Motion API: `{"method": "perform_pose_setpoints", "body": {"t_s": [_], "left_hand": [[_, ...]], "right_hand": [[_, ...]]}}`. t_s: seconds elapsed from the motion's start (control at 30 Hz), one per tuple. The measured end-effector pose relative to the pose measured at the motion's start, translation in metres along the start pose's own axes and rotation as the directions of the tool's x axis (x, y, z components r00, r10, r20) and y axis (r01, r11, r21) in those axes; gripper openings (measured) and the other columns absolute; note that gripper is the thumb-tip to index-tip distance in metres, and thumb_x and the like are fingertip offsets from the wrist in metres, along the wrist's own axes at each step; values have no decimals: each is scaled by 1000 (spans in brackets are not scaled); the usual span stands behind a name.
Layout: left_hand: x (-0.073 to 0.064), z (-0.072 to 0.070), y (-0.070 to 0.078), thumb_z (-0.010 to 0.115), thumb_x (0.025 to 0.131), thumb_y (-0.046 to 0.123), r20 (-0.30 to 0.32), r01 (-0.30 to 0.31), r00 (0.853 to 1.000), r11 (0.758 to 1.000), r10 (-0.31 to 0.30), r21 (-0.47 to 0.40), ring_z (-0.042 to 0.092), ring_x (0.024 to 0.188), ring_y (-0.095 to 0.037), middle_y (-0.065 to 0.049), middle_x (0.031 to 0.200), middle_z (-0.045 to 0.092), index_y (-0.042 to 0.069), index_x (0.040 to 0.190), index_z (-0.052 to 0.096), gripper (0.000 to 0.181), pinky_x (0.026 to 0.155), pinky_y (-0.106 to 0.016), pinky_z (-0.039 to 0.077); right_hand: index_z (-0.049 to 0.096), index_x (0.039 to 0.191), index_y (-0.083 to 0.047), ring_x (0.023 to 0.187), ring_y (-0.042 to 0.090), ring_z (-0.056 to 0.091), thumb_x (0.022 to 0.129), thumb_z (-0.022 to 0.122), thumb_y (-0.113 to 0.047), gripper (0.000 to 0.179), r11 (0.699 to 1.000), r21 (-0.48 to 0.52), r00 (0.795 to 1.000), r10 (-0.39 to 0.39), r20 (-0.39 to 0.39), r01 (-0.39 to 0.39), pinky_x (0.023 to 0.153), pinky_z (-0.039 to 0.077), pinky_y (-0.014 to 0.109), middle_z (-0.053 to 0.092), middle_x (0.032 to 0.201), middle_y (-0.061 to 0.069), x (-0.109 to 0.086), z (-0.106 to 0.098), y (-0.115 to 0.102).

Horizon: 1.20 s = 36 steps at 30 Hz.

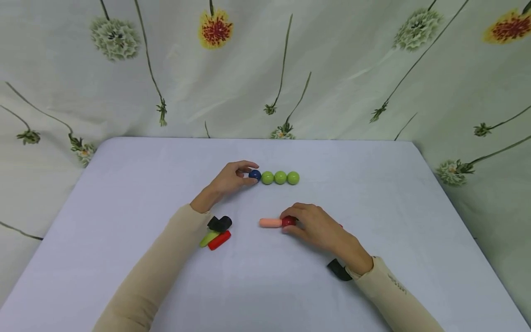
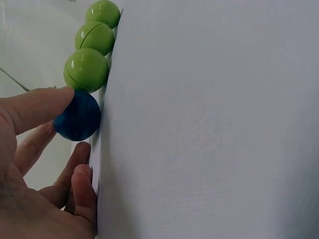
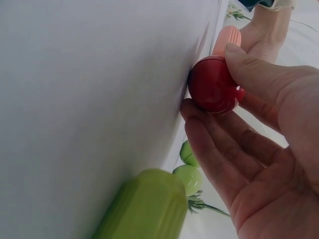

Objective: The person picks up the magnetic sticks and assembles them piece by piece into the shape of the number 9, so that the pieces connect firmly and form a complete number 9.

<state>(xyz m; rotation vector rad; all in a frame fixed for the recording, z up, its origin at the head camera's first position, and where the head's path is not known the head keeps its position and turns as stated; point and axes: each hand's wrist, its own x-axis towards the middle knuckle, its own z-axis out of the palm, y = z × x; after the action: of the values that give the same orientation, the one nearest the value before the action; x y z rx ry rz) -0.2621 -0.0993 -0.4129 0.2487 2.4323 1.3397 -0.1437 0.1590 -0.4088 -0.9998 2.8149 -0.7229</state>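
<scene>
My left hand (image 1: 233, 178) pinches a glossy blue ball (image 1: 255, 175) between thumb and fingers. The ball sits at the left end of a row of green balls (image 1: 280, 177), right against the nearest one; the left wrist view shows the same blue ball (image 2: 79, 117) with the thumb on it. Closer to me, my right hand (image 1: 317, 229) holds a dark red ball (image 1: 288, 221), thumb on one side and fingers on the other. A peach-coloured stick (image 1: 270, 223) lies end-on to this ball. In the right wrist view, the red ball (image 3: 213, 84) and ridged peach stick (image 3: 228, 40) line up.
Below my left wrist lie a red cylinder (image 1: 219, 240) and a light green piece (image 1: 209, 238). Black objects (image 1: 220, 224) show beside both cuffs. A green ridged cylinder (image 3: 147, 206) is near the right wrist. The white table (image 1: 145, 175) meets a flowered cloth (image 1: 332, 69).
</scene>
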Motion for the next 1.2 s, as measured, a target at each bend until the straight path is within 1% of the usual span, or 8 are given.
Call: {"method": "perform_pose_setpoints", "body": {"t_s": [0.17, 0.3, 0.47, 0.6, 0.73, 1.0, 1.2], "left_hand": [[1, 2, -1, 70, 94, 15, -8, 8, 1000, 1000, -8, 16, 44, 112, -27, -14, 140, 55, 15, 135, 60, 42, 95, -38, 37], [1, 2, -3, 69, 95, 16, -24, 15, 1000, 999, -14, 35, 46, 116, -27, -13, 139, 55, 14, 134, 60, 41, 99, -39, 39], [-2, 1, -6, 69, 95, 16, -44, -4, 999, 999, 6, 51, 49, 116, -28, -16, 134, 58, 11, 133, 60, 40, 100, -40, 41], [-5, -1, -5, 69, 95, 17, -50, -19, 998, 998, 22, 67, 53, 114, -29, -17, 131, 59, 8, 133, 60, 40, 100, -40, 43], [-8, -2, -3, 67, 96, 18, -31, -34, 999, 995, 37, 89, 54, 115, -30, -18, 132, 59, 8, 133, 59, 40, 102, -43, 45], [-13, -3, -4, 66, 96, 19, 6, -68, 998, 989, 68, 130, 56, 115, -30, -18, 132, 58, 14, 135, 61, 40, 101, -45, 46], [-20, -3, -5, 67, 95, 22, 16, -69, 998, 989, 67, 132, 59, 117, -31, -17, 131, 59, 14, 132, 62, 37, 101, -46, 48]], "right_hand": [[71, 112, -14, 86, 9, 58, 91, 75, -24, 23, 1000, 5, 1000, -3, -4, 3, 78, 51, 27, 67, 100, -4, -1, 0, 0], [71, 112, -15, 86, 9, 58, 92, 75, -24, 23, 1000, 7, 1000, -3, 0, 3, 79, 51, 27, 68, 100, -4, -1, 0, 1], [71, 113, -15, 86, 9, 58, 92, 74, -24, 23, 1000, 0, 1000, 2, 10, -2, 79, 51, 28, 68, 101, -4, 0, 1, 1], [70, 113, -15, 87, 9, 59, 92, 73, -25, 23, 1000, -6, 1000, 9, 15, -9, 79, 52, 28, 68, 102, -3, 0, 1, 1], [71, 113, -15, 86, 9, 59, 92, 74, -25, 23, 1000, -7, 1000, 12, 14, -12, 79, 52, 28, 68, 102, -3, 0, 0, 1], [71, 112, -15, 85, 8, 58, 91, 75, -24, 23, 1000, -3, 1000, 18, 5, -18, 78, 51, 27, 68, 100, -4, -1, -1, 1], [71, 113, -15, 87, 9, 59, 91, 75, -24, 24, 1000, -1, 1000, 25, 10, -25, 80, 52, 28, 68, 101, -4, -1, 0, 1]]}}
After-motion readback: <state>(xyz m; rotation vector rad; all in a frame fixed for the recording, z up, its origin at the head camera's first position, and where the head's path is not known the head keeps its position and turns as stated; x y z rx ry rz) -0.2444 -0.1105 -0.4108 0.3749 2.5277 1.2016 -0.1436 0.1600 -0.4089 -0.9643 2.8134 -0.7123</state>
